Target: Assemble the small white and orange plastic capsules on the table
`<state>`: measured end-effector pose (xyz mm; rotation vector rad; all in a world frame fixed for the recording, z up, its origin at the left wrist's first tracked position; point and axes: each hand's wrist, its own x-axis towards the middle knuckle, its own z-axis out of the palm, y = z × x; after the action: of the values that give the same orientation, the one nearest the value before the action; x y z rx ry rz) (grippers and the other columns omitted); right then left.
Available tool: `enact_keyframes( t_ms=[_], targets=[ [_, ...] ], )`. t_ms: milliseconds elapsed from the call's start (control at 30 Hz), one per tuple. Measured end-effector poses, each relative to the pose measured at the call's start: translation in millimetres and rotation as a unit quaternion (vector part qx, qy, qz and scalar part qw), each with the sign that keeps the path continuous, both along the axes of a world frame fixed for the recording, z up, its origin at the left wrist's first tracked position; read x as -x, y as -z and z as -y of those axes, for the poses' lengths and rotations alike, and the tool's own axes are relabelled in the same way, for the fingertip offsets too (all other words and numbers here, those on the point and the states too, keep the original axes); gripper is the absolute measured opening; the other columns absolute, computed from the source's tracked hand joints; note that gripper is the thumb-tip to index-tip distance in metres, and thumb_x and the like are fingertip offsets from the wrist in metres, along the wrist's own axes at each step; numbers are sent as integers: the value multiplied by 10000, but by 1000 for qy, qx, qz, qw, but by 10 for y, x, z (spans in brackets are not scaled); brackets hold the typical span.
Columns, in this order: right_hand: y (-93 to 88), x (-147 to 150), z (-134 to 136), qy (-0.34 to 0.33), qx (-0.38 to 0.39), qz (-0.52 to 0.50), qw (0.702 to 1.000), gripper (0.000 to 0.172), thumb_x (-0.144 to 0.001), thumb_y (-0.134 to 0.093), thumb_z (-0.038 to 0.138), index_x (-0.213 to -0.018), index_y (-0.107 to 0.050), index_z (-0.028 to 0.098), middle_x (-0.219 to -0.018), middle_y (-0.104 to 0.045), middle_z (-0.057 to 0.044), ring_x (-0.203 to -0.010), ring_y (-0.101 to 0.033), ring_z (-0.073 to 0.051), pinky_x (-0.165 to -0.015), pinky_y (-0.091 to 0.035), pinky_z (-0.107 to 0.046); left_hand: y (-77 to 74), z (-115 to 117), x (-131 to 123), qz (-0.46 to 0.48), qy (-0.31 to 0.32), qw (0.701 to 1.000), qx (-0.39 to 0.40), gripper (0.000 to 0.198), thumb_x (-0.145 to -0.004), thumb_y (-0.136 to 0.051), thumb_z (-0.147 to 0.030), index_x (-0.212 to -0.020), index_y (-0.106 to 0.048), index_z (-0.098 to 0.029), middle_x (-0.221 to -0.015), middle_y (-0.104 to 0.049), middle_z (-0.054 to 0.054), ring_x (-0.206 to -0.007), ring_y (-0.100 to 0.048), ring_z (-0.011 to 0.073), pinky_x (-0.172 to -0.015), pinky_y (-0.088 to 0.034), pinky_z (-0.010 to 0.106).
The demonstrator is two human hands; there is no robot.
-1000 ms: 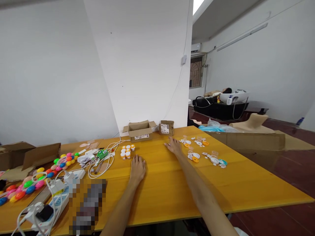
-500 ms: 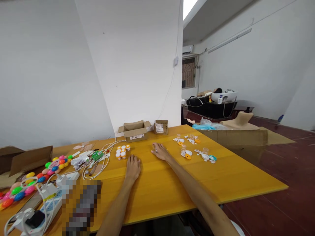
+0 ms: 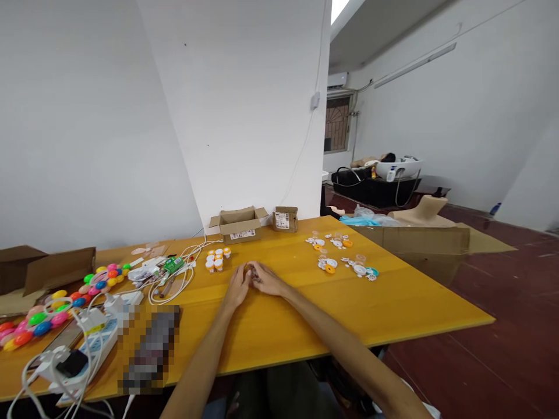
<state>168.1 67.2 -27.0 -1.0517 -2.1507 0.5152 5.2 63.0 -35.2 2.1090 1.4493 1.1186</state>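
My left hand [image 3: 237,286] and my right hand [image 3: 265,280] meet over the yellow tabletop, fingers curled in towards each other. Something small and partly see-through lies between them, mostly hidden by the fingers, so its kind cannot be told. Just left of my left hand stands a cluster of small jars [image 3: 215,260] with white and orange lids. Further right, loose parts lie in several groups: clear cups [image 3: 360,259], white discs [image 3: 336,244], an orange ring [image 3: 330,270] and a teal ring [image 3: 372,272].
Two open cardboard boxes [image 3: 239,224] stand against the wall. On the left lie white cables [image 3: 187,279], a power strip [image 3: 98,343], a green packet [image 3: 173,265] and strings of coloured balls [image 3: 39,319]. The table's right edge slants towards the red floor [image 3: 437,372].
My right hand has come left from the middle of the table to meet my left hand. Both have closed around something small. The view has shifted slightly.
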Motion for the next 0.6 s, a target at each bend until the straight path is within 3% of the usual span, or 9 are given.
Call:
enact_keyframes(
  t_ms=[67,167,267,400,600],
  targets=[
    [25,-25,-8,-4,17,-43,999,416,-936,-531,258,-1344,-460,228,-1326,-600,-103,-1188,-593,-195,-1006,-475,-357,-4,19,-17,7,7,1000,4,388,-970,-482,-393,-1321,-553,-244,-1339,-628,96,-1232,-591,228,-1069,-449,402],
    [19,-220,-47,69,8,-47,996,416,-957,-437,254,-1372,-448,249,-1411,-556,-72,-1316,-514,-182,-1072,-440,-357,-4,43,-34,-12,12,1000,-11,441,-933,-557,-393,-1348,-541,-244,-1350,-620,98,-1226,-595,240,-1059,-460,398],
    [-10,-563,-96,183,-35,20,982,435,-950,-390,224,-1373,-484,260,-1396,-574,-69,-1343,-491,-201,-1129,-385,-390,-26,75,-50,-37,39,998,-22,449,-913,-586,-350,-1351,-549,-261,-1288,-647,86,-1161,-625,234,-1030,-482,387],
    [7,-930,-120,291,-40,135,946,417,-958,-413,249,-1353,-532,182,-1425,-552,-163,-1355,-477,-278,-1140,-350,-449,-94,129,-65,-65,67,995,-27,395,-879,-600,-256,-1274,-607,-259,-1257,-646,73,-1152,-621,223,-1036,-481,369],
    [48,-931,-65,293,-3,202,935,368,-992,-389,283,-1227,-634,140,-1404,-566,-206,-1367,-473,-292,-1122,-367,-426,-145,180,-61,-86,76,993,-23,444,-849,-564,-142,-1275,-603,-261,-1259,-627,68,-1190,-595,215,-1072,-460,370]
  ],
)
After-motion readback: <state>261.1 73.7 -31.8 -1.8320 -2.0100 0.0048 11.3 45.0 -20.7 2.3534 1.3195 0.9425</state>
